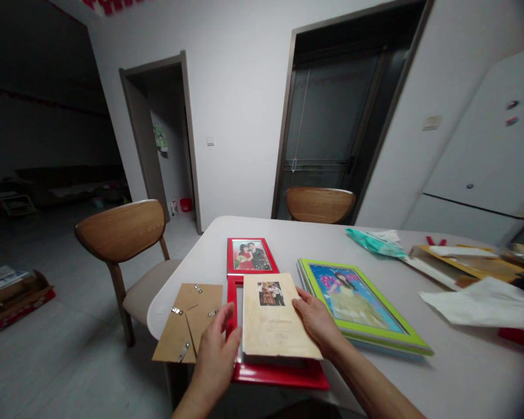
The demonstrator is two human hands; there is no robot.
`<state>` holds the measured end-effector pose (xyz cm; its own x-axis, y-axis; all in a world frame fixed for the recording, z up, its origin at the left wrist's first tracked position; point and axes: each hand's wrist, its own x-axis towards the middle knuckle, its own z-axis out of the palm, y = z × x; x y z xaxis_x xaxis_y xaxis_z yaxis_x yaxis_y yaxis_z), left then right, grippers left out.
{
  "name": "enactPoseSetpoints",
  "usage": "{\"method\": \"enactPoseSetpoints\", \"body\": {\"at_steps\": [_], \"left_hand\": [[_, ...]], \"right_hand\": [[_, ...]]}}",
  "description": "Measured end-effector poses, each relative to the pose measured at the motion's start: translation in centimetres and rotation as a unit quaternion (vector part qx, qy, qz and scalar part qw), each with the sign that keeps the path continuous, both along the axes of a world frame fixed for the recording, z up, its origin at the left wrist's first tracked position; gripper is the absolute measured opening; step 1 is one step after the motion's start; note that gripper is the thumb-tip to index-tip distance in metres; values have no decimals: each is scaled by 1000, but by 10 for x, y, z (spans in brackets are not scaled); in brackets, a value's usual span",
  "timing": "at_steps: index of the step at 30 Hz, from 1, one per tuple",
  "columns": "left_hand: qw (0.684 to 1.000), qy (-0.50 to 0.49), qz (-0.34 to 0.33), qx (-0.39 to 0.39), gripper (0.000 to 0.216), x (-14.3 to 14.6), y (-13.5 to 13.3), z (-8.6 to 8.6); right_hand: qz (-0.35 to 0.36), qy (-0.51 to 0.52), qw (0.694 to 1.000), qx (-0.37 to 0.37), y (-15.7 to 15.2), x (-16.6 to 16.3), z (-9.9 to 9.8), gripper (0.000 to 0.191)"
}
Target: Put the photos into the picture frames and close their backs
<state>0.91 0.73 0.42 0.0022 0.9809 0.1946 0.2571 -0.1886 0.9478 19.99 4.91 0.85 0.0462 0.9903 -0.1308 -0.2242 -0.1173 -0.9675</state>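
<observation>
My right hand (318, 319) pinches the right edge of a cream paper card (279, 333) with a small printed photo near its top. The card lies over a red picture frame (283, 375), hiding much of its opening; whether they touch is unclear. Beside the frame's left edge is my left hand (216, 349), fingers apart, thumb near the card's side. A brown backing board (186, 323) with metal clips rests left of that hand. Beyond the card, a second red frame (253, 270) holds a photo of two people. On the right lies a green picture frame (303, 273) with a portrait.
The white table (218, 247) also bears a teal plastic wrapper (375, 241), a yellow-brown envelope (471, 262) and white paper (489, 302) on the right. Wooden chairs stand at the left (124, 230) and far side (321, 205). A cardboard box (20, 305) sits on the floor.
</observation>
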Motion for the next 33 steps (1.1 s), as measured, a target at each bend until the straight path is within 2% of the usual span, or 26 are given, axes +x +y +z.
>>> {"method": "enactPoseSetpoints", "body": {"at_steps": [2, 4, 7, 10, 12, 14, 18, 20, 22, 25, 28, 30, 33], "left_hand": [[989, 145, -13, 2, 43, -1, -3, -2], [968, 249, -33, 12, 46, 1, -7, -4], [940, 333, -64, 22, 47, 4, -10, -5], [927, 366, -79, 25, 48, 4, -10, -6], [922, 374, -90, 28, 47, 3, -10, -4], [919, 380, -103, 30, 45, 3, -10, -3], [915, 386, -110, 30, 43, 7, -11, -1], [917, 380, -116, 35, 43, 5, -13, -1], [921, 369, -120, 45, 44, -3, -16, -1], [924, 363, -99, 64, 50, -30, -21, -2], [920, 383, -62, 50, 58, -65, -23, -7], [909, 416, -24, 26, 61, -86, -20, -13], [888, 457, 46, 15, 59, -108, -11, -27]], "right_hand": [[-5, -65, 998, 2, 5, 5, -9, 52], [-4, -125, 992, 14, 8, 4, -15, 50], [0, -199, 979, 43, 12, -4, -19, 47], [18, -290, 954, 76, 13, -8, -15, 43], [20, -379, 919, 102, 13, -7, -11, 39], [7, -484, 867, 118, 12, -5, -7, 35], [-8, -644, 761, 73, 9, -3, -6, 30], [-8, -680, 730, 61, 7, -2, -7, 30], [-10, -699, 712, 66, 7, -2, -8, 30], [-11, -700, 710, 78, 6, -3, -7, 31], [22, -646, 749, 142, -1, -15, -1, 33], [65, -598, 773, 199, -9, -32, 5, 33], [130, -562, 775, 258, -22, -69, 11, 32]]}}
